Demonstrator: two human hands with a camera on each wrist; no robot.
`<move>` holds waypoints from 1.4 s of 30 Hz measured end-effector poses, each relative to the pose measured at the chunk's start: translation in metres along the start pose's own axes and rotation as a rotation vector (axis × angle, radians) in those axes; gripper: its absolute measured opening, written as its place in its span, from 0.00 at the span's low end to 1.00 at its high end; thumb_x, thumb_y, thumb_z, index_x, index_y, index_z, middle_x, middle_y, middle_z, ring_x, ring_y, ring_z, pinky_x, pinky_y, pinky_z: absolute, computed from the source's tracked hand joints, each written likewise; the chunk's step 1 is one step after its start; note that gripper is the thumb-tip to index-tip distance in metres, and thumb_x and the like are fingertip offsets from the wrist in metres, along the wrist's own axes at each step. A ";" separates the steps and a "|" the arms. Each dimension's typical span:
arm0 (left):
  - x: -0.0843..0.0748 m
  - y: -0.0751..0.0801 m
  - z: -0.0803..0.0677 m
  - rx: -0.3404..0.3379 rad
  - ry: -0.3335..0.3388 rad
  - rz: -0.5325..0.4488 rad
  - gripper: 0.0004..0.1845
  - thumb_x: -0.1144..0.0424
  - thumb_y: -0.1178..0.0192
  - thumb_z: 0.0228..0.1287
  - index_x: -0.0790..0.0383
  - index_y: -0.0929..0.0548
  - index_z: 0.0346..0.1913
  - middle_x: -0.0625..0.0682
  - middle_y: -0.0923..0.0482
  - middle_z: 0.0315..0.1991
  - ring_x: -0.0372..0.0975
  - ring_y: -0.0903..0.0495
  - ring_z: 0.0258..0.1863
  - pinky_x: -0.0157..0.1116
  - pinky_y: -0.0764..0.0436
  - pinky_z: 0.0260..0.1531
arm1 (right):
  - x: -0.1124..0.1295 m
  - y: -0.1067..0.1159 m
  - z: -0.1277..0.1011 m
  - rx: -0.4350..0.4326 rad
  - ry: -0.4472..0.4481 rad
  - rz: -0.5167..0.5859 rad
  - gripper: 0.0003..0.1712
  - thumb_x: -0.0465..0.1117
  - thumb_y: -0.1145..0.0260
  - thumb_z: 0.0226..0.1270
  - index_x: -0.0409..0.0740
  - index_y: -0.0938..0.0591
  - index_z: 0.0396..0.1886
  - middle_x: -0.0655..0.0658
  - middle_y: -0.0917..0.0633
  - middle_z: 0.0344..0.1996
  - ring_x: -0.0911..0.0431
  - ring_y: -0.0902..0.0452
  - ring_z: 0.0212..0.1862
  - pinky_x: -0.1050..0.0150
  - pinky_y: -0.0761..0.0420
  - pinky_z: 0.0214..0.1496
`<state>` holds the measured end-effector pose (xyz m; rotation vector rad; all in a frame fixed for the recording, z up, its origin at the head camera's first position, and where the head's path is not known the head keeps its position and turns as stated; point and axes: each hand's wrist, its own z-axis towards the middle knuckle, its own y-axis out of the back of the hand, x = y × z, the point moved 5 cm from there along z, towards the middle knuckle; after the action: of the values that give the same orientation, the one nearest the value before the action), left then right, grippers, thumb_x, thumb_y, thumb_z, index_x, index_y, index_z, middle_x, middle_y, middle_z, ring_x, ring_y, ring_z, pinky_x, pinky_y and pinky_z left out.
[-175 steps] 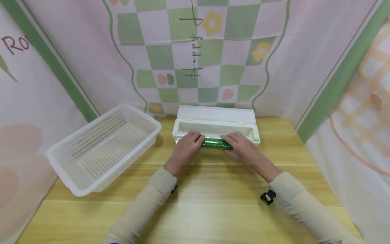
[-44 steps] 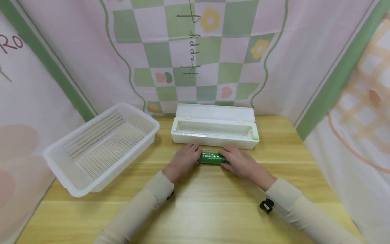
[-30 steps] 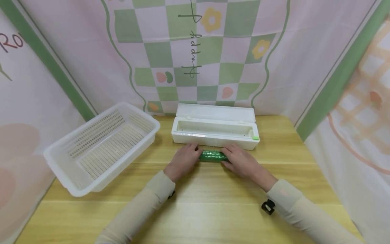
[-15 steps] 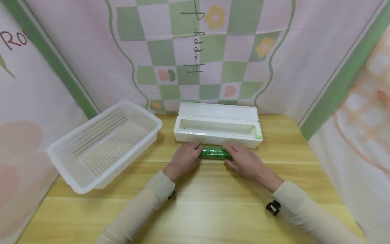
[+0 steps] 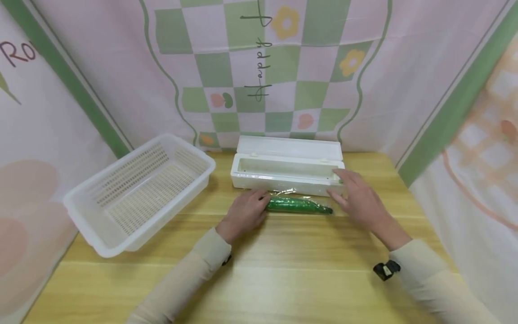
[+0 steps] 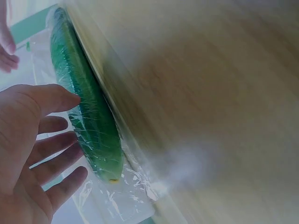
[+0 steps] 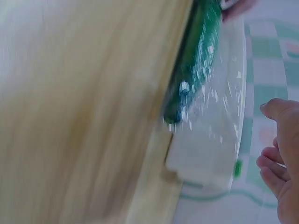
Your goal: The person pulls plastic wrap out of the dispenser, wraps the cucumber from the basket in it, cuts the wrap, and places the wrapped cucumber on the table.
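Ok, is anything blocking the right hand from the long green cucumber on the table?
Nothing solid visibly stands between the right hand and the long green cucumber. The only covering is shiny clear plastic film, wrapped over the cucumber and spreading toward the long white plastic box.

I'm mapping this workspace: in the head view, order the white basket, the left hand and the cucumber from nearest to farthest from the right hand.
1. Cucumber: just left of the right hand.
2. Left hand: at the cucumber's other end.
3. White basket: farther left, beyond the left hand.
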<state>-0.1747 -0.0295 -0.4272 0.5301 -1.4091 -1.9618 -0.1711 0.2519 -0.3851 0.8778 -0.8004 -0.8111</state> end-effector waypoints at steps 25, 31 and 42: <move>-0.036 0.020 0.095 0.058 -0.181 -0.201 0.20 0.60 0.39 0.78 0.64 0.20 0.66 0.56 0.17 0.63 0.44 0.18 0.64 0.35 0.20 0.69 | -0.071 -0.025 -0.002 0.107 -0.262 0.237 0.47 0.53 0.26 0.71 0.44 0.36 0.82 0.31 0.37 0.80 0.25 0.39 0.78 0.28 0.37 0.77; -0.051 0.012 0.134 0.116 -0.208 -0.201 0.22 0.58 0.40 0.79 0.62 0.22 0.70 0.54 0.18 0.66 0.42 0.19 0.66 0.33 0.23 0.71 | -0.079 -0.027 -0.003 0.031 -0.260 0.254 0.44 0.49 0.24 0.69 0.39 0.31 0.79 0.28 0.32 0.76 0.24 0.36 0.75 0.30 0.34 0.75; -0.071 -0.013 0.184 0.234 -0.245 -0.395 0.21 0.67 0.39 0.78 0.58 0.19 0.70 0.50 0.18 0.68 0.39 0.21 0.69 0.27 0.28 0.73 | -0.082 -0.030 -0.004 -0.024 -0.280 0.331 0.41 0.49 0.21 0.65 0.45 0.25 0.75 0.34 0.28 0.75 0.30 0.30 0.74 0.38 0.26 0.72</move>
<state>-0.2493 0.1475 -0.3809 0.7414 -1.8130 -2.2420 -0.2125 0.3110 -0.4342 0.5942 -1.1455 -0.6542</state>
